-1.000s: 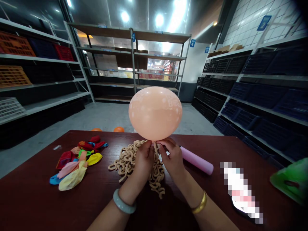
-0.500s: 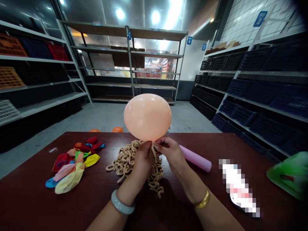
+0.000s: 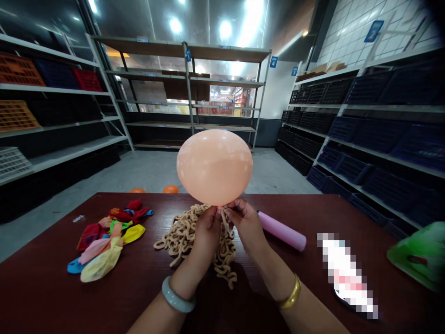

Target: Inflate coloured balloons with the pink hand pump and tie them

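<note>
A blown-up peach balloon (image 3: 214, 166) stands upright over the table, its neck down between my fingers. My left hand (image 3: 207, 232) is closed in a pinch at the balloon's neck. Beside it my right hand (image 3: 247, 223) pinches at the same spot, where one strand of beige cord comes up to the neck. The rest of the cord (image 3: 182, 232) lies in a loose curly heap under and around my left hand. My fingers hide how cord and neck meet. To the right of my right hand lies a pink cylinder (image 3: 283, 231).
Several flat balloons (image 3: 102, 253) in mixed colours lie on the left of the dark red table (image 3: 146, 297). On the right are a blurred-out flat object (image 3: 347, 278) and a green container (image 3: 420, 255). Orange round objects (image 3: 170, 189) show past the far edge. Shelves with crates (image 3: 371, 139) surround the room.
The balloon looks slightly larger and nearer, its top a little higher. Both hands keep their pinch at its neck, and the view has shifted slightly.
</note>
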`<state>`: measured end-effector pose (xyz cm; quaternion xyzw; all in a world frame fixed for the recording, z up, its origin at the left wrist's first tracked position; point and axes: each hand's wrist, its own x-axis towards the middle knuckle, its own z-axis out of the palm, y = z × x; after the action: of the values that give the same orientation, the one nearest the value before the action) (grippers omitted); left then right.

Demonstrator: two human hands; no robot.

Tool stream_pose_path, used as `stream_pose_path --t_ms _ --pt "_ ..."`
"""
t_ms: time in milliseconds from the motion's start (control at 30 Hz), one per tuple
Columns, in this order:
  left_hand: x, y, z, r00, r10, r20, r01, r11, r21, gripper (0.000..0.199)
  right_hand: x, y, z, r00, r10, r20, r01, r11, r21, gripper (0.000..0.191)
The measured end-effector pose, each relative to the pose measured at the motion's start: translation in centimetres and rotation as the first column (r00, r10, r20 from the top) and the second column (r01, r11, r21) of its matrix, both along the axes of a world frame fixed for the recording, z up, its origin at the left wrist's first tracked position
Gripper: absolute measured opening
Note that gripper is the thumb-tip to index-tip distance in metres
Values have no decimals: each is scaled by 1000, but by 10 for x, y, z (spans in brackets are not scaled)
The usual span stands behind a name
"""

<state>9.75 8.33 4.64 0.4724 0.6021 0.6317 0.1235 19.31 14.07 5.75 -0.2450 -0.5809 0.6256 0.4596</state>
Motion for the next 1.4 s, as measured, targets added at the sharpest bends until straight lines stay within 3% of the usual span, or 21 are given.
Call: stream_pose_path --t_ms 100,200,300,400,667,733,833,933,1033,1133,1233,1300,1400 --pt "-5 1 -4 987 59 -152 -59 998 4 21 2 4 0 999 30 30 -31 1000 7 21" --pt "-6 2 -5 973 70 -222 -74 997 -12 23 3 5 2 991 130 -43 -133 986 -97 21" --pt "-5 3 -6 975 60 -213 -68 997 -31 24 4 4 5 961 184 -208 -233 942 -240 23" --pt "-2 5 -7 985 13 -172 -17 1000 -17 24 5 5 8 946 128 -297 -233 907 -350 25" --pt "10 10 -14 963 -262 53 266 960 -86 32 7 25 0 946 -68 -318 -72 909 -411 25" --pt "14 10 -15 909 -354 220 387 912 -134 37 8 31 -5 937 -124 -326 -30 903 -430 28" --pt "19 8 -13 780 -423 461 515 852 -91 40 8 37 -10 934 -120 -336 -35 906 -422 31" --pt "17 5 -8 715 -394 578 489 872 -10 39 8 36 -10 970 -41 -241 -53 928 -368 31" --pt "8 8 -10 736 -293 610 367 930 4 35 5 26 -9 993 71 -97 -98 946 -309 34" --pt "-3 17 -19 855 -171 490 245 965 -91 26 0 16 -10 987 156 -38 -160 939 -304 36" --pt "-8 23 -28 977 -76 198 114 976 -186 21 -5 11 -13 990 109 -87 -133 923 -360 34" --pt "-8 23 -28 997 -61 54 70 979 -193 23 -8 11 -17 987 74 -144 -128 902 -412 31" --pt "-9 20 -25 994 -113 4 111 968 -224 30 -14 15 -22 984 49 -174 -124 880 -459 32"
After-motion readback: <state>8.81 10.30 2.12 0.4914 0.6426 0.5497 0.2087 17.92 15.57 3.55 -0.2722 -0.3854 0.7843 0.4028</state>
